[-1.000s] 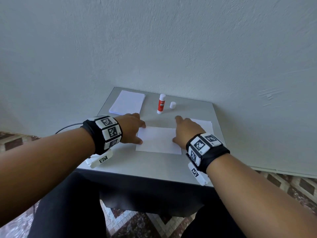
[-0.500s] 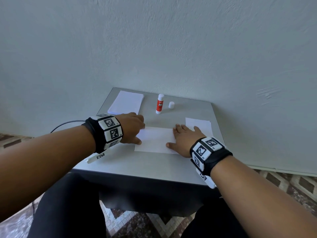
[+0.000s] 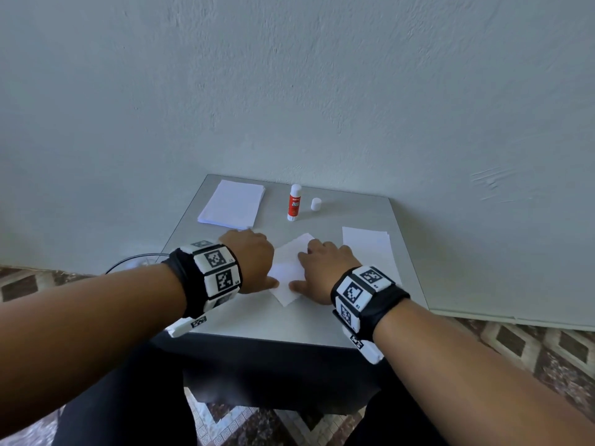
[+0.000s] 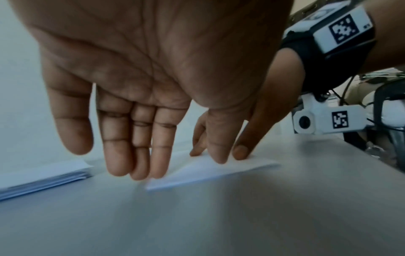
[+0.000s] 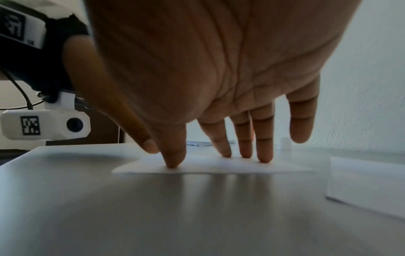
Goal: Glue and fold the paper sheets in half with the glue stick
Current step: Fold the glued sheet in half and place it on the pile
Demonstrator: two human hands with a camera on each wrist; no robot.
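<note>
Between both hands on the grey tabletop (image 3: 322,320) lies the folded white paper sheet (image 3: 289,272), now skewed diagonally where a second ago its long axis ran left to right. The left hand (image 3: 249,257) and right hand (image 3: 325,268) press it with straight fingers, gripping nothing, equally near.

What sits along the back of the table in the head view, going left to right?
Stack of paper sheets → upright glue stick → its white cap.
</note>
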